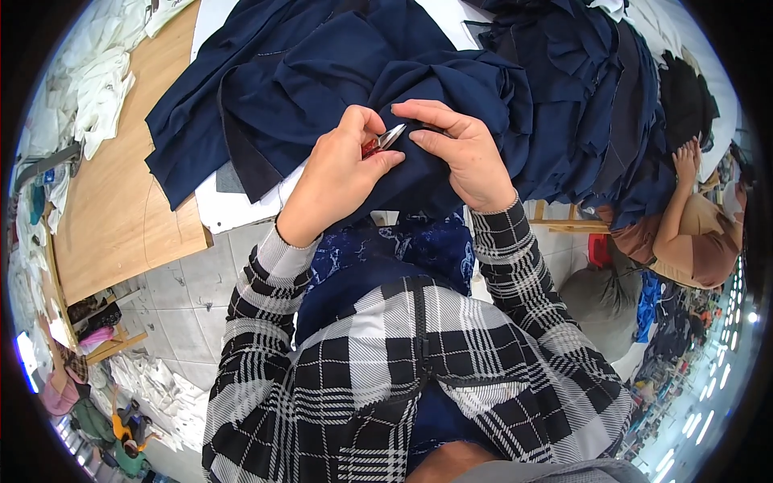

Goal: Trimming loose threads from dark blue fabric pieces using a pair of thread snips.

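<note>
My left hand (342, 175) is closed around a small pair of thread snips (391, 138) with red on the handle, their silver blades pointing up and to the right. Just right of the blade tips, my right hand (475, 165) pinches an edge of navy fabric (314, 84) between thumb and fingers. Folds of this cloth spread over the table ahead of me, with a darker band (245, 137) along one piece. Exactly what lies between the right fingertips is too small to make out.
A pile of navy garments (572, 97) hangs over the table at the right, beside another person's arm (684, 185). The wooden tabletop (121, 185) extends left, with white cloth (101, 97) on it. A grey sack (600, 302) stands on the floor at the right.
</note>
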A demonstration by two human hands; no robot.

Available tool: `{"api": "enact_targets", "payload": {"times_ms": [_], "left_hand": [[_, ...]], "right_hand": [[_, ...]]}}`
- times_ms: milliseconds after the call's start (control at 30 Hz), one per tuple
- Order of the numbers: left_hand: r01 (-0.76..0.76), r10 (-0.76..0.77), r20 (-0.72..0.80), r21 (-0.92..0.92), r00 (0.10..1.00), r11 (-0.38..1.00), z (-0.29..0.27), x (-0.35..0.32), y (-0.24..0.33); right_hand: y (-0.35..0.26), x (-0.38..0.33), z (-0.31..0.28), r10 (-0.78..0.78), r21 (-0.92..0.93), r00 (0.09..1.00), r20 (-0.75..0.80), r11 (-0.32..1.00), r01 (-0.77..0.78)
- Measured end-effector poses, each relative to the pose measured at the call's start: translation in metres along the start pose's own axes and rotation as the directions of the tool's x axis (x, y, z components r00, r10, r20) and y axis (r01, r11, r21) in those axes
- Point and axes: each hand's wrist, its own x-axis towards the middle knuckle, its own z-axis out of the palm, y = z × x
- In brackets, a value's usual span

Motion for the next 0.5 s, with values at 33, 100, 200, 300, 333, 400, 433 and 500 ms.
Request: {"api": "enact_targets", "payload": {"times_ms": [33, 100, 200, 300, 333, 400, 433, 500], "left_hand": [[0.005, -0.005, 0.002, -0.01, 1.0, 1.0, 0.0002, 0.0007, -0.001], [0.011, -0.011, 0.006, -0.022, 1.0, 1.0, 0.0008, 0.0019, -0.0018], [0.006, -0.005, 0.013, -0.039, 1.0, 0.999, 0.0007, 0.0028, -0.0012], [-0.003, 0.004, 0.011, -0.062, 1.0, 0.998, 0.0023, 0.0033, -0.0034], [0.0, 0.001, 0.011, -0.062, 1.0, 0.998, 0.002, 0.0031, -0.0032], [0.002, -0.001, 0.01, -0.062, 1.0, 0.998, 0.0018, 0.0033, -0.0034], [-0.004, 0.004, 0.007, -0.055, 1.0, 0.998, 0.0018, 0.0034, -0.0043], [-0.01, 0.01, 0.004, -0.048, 1.0, 0.999, 0.0016, 0.0031, -0.0055]], "right_hand": [[-0.0004, -0.0003, 0.0002, -0.003, 0.0, 1.0, 0.005, 1.0, 0.003], [-0.0003, -0.0007, 0.0, -0.006, -0.001, 1.0, 0.009, 1.0, 0.006], [-0.0003, 0.0, 0.0004, -0.008, -0.014, 1.0, 0.019, 1.0, 0.008], [-0.0004, 0.0006, 0.0009, -0.011, -0.035, 1.0, 0.029, 0.999, 0.012], [-0.0008, 0.0006, 0.0013, -0.011, -0.035, 0.999, 0.03, 0.999, 0.012], [-0.0018, 0.0008, 0.0018, -0.01, -0.035, 0.999, 0.033, 0.999, 0.011], [-0.0022, 0.0008, 0.0024, -0.015, -0.036, 0.999, 0.033, 0.999, 0.016], [-0.0023, 0.0009, 0.0027, -0.02, -0.037, 0.999, 0.034, 0.999, 0.022]]}}
